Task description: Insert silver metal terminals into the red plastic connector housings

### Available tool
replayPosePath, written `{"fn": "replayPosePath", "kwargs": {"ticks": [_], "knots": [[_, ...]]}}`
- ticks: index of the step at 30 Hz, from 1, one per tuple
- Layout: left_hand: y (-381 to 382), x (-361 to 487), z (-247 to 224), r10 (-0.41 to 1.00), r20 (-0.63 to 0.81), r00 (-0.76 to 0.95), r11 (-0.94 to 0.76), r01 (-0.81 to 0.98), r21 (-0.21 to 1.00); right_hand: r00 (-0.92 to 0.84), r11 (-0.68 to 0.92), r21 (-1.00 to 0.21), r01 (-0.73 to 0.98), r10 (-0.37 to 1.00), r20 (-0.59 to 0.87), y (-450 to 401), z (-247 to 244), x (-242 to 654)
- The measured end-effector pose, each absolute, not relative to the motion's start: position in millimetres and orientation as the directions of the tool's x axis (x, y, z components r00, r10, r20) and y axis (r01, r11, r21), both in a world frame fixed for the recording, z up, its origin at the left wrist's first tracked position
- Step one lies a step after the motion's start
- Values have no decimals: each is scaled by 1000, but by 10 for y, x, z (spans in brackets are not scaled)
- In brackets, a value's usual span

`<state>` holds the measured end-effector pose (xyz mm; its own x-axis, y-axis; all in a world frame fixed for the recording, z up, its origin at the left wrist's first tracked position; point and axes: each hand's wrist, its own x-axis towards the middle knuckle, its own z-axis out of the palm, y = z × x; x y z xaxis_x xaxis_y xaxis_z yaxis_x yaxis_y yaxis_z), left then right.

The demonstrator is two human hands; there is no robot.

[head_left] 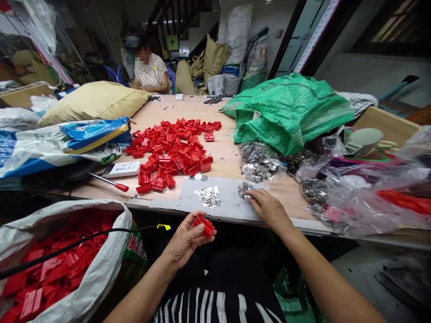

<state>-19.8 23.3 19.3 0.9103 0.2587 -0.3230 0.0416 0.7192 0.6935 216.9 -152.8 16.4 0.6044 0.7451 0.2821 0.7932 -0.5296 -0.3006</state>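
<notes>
In my left hand (188, 240) a red plastic block-shaped housing (204, 225) is pinched between thumb and fingers, just in front of the table edge. My right hand (267, 208) reaches onto a grey sheet (230, 195), its fingertips curled at a small pile of dark metal pieces (245, 189). Whatever is between those fingertips is too small to make out. Left of that pile, brighter flat metal pieces (208, 196) lie spread on the same sheet. A large heap of red housings (175, 150) covers the table beyond my left hand.
An open white sack (126, 220) full of red housings stands at lower left. A red-handled screwdriver (121, 187) lies beside a white box (121, 168). At right are a green woven sack (289, 110) and plastic bags of metal parts (259, 161). Another person (151, 74) sits across the table.
</notes>
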Motion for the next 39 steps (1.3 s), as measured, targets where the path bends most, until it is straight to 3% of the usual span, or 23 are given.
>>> {"fn": "replayPosePath", "kwargs": {"ticks": [3, 6, 15, 25, 33, 39], "knots": [[206, -186, 196, 279, -334, 900, 704, 44, 709, 554, -522, -187, 832, 797, 238, -1479, 170, 2227], [195, -186, 189, 296, -339, 893, 699, 39, 714, 545, -524, -151, 838, 814, 201, -1456, 198, 2261], [183, -172, 166, 314, -354, 881, 688, 45, 724, 529, -469, -274, 840, 819, 221, -1511, 209, 2276], [181, -190, 176, 346, -355, 869, 684, 26, 729, 595, -517, -406, 754, 799, 88, -1570, 356, 2254], [157, -162, 181, 349, -359, 865, 684, 27, 729, 653, -590, -348, 728, 751, 94, -1536, 351, 2201], [147, -135, 165, 471, -309, 826, 598, -41, 801, 668, -631, -245, 736, 736, 112, -1391, 358, 2139]]}}
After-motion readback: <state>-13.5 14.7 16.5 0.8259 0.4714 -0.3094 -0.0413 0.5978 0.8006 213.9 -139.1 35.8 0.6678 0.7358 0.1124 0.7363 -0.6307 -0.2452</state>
